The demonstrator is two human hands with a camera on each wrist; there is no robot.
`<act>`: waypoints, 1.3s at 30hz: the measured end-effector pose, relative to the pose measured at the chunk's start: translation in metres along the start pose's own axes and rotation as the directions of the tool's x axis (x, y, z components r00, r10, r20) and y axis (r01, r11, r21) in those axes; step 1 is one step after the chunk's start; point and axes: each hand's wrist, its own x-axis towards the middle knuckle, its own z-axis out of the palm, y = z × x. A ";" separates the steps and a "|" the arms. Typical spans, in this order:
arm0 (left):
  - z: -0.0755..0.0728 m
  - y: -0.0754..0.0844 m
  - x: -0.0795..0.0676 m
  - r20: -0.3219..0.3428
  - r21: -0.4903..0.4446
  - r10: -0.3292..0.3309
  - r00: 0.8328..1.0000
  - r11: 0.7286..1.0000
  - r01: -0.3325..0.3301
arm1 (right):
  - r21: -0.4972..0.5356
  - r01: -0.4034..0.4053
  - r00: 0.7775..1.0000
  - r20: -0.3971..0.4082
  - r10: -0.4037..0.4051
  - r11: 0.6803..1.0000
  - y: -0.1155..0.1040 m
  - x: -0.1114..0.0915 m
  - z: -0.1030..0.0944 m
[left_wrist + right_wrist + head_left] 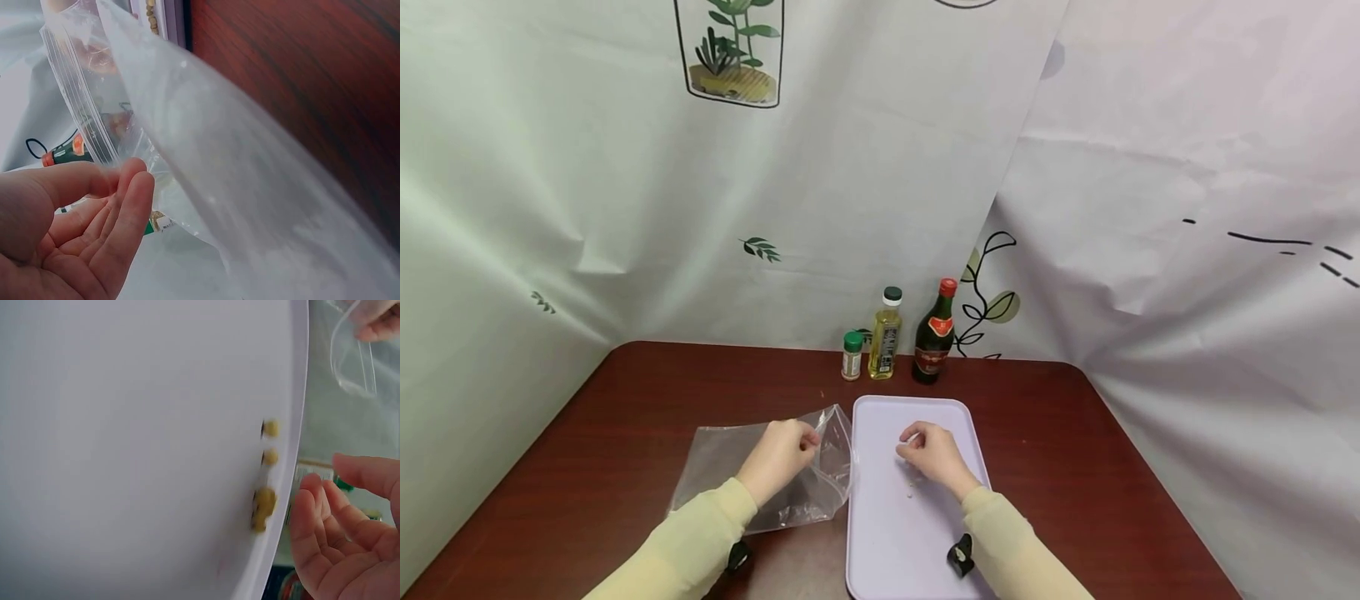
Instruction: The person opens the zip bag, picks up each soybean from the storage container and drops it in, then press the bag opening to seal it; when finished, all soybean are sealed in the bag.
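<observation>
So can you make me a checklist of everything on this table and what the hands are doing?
Surface: dark red-brown wooden table, bare wood showing.
Job's things: clear zip bag with its mouth lifted; lilac tray; small yellowish bits on the tray.
Clutter: small green-capped jar, yellow oil bottle, dark red-capped bottle at the back.
Grips: left hand pinches the bag's edge; right hand rests over the tray, whether it holds anything cannot be told.
Cables: nothing seen.
Surroundings: pale curtains printed with plants.
</observation>
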 end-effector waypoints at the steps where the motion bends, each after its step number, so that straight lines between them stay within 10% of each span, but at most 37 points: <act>1: 0.000 0.000 0.000 -0.003 -0.001 0.002 1.000 1.000 -0.002 | -0.004 -0.011 1.000 -0.002 0.011 1.000 0.002 -0.001 -0.003; 17: 0.004 0.001 0.001 0.007 0.013 0.008 1.000 1.000 -0.008 | -0.081 -0.127 0.989 0.065 0.132 0.989 0.021 -0.013 -0.024; 39: -0.001 0.003 -0.002 0.050 0.008 -0.025 0.998 1.000 0.024 | -0.132 -0.083 0.988 0.116 0.099 0.988 0.022 -0.014 -0.021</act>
